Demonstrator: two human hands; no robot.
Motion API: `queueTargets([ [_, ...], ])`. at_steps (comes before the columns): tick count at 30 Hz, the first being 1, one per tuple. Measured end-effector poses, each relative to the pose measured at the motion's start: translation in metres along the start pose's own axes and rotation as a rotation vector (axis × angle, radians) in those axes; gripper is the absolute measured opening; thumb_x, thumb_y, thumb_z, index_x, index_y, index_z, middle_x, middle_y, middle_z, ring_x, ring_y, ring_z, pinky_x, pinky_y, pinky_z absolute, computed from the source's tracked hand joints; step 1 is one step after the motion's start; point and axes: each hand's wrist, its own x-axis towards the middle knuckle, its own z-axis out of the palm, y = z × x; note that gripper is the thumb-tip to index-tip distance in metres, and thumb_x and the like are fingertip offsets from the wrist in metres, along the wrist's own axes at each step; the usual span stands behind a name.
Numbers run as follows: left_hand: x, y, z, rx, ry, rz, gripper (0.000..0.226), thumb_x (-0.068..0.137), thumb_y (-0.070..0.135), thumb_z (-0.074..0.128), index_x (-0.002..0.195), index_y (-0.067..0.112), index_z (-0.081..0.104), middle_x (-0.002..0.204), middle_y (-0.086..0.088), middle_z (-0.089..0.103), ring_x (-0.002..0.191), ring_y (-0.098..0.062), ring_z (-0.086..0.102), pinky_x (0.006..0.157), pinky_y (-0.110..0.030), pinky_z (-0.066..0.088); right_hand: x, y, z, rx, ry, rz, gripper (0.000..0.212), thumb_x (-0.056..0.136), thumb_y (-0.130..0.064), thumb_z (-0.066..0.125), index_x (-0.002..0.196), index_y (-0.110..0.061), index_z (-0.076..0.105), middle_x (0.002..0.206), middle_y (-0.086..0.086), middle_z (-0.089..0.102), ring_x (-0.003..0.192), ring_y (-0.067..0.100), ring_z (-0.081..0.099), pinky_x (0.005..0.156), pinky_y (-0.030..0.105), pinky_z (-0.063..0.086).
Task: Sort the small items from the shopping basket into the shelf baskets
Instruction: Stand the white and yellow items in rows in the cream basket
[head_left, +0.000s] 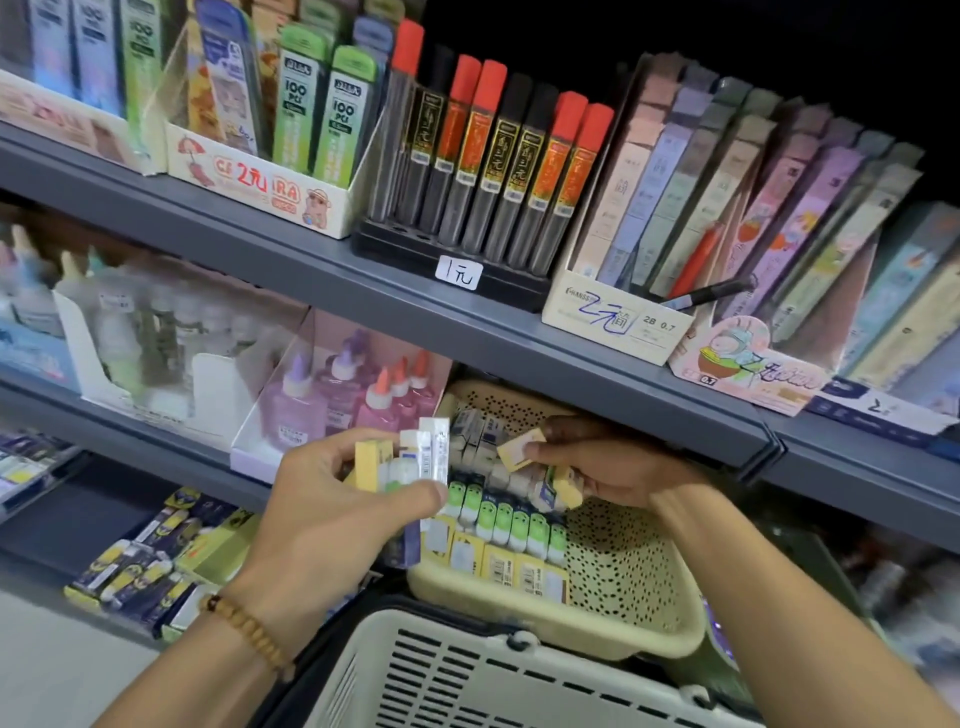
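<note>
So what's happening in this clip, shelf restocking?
Yes. A person is sorting small boxed erasers. The left hand grips a bunch of eraser packs, while the right hand pinches one yellow eraser over the cream perforated shelf basket, already part-filled with rows. The white shopping basket sits just below.

A cream perforated plastic shelf basket is seen on the lower shelf, rows of small yellow and green-capped boxed items stood inside. A white slatted plastic shopping basket is positioned just below it.
</note>
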Motion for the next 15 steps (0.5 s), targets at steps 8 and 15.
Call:
queueTargets([
  [8, -0.006, 0.002, 0.001, 0.004, -0.015, -0.001, 0.041, 0.063, 0.005, 0.085, 0.068, 0.043, 0.072, 0.058, 0.007, 0.069, 0.046, -0.001, 0.058, 0.042, -0.012, 0.043, -0.036, 0.008, 0.018, -0.262, -0.086, 0.046, 0.023, 0.088, -0.039, 0.069, 0.102, -0.022, 0.059, 0.087, -0.003, 0.056, 0.047, -0.003, 0.044, 0.045, 0.014, 0.029],
  [15, -0.006, 0.001, 0.002, 0.005, 0.011, 0.009, 0.039, 0.061, 0.007, 0.085, 0.068, 0.044, 0.072, 0.056, 0.010, 0.067, 0.045, -0.002, 0.058, 0.043, -0.017, 0.045, -0.025, -0.007, 0.063, -0.314, -0.124, -0.018, 0.026, 0.091, -0.039, 0.066, 0.087, -0.013, 0.064, 0.064, 0.006, 0.042, 0.047, 0.012, 0.034, 0.041, 0.020, 0.032],
])
